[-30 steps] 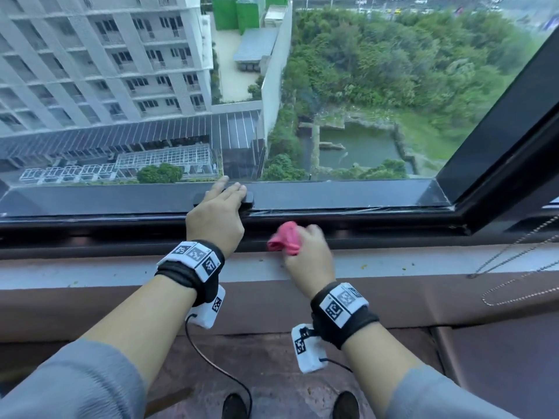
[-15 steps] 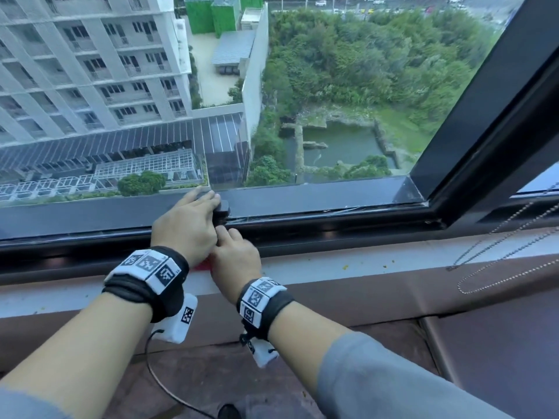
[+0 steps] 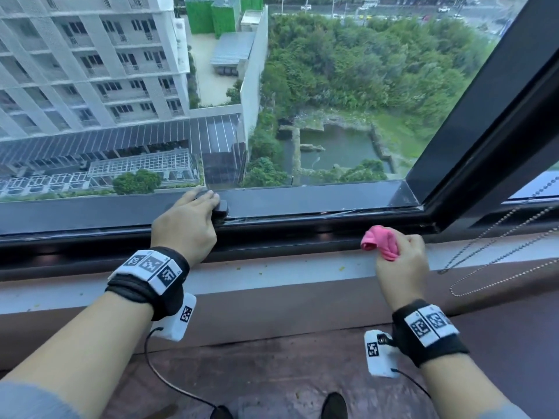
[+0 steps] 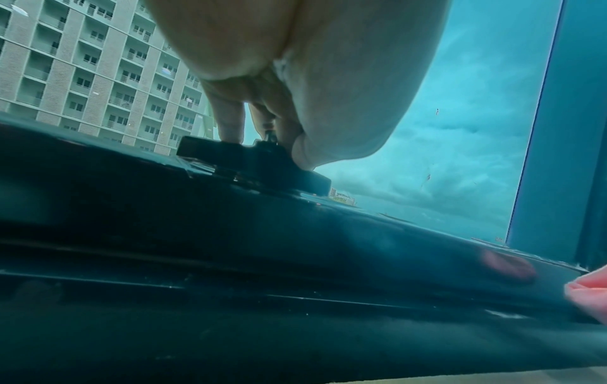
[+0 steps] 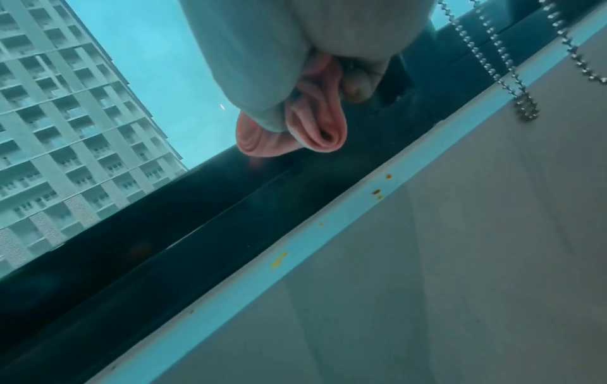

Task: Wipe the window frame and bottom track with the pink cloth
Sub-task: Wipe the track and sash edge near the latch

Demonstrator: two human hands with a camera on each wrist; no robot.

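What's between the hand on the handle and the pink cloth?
Just bare window frame, from the left hand on the handle to the pink cloth; the head view shows it.

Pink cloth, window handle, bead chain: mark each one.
pink cloth (image 3: pixel 379 241), head view, bunched middle.
window handle (image 4: pixel 253 162), left wrist view, black body.
bead chain (image 5: pixel 526 107), right wrist view, bunched lower end.

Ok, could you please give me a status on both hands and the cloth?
Left hand holds window handle. Right hand grips pink cloth by bottom track. Bead chain close right.

pink cloth (image 3: pixel 378 241): mostly enclosed | latch (image 3: pixel 223 209): partly covered | bead chain (image 5: pixel 527 107): cropped
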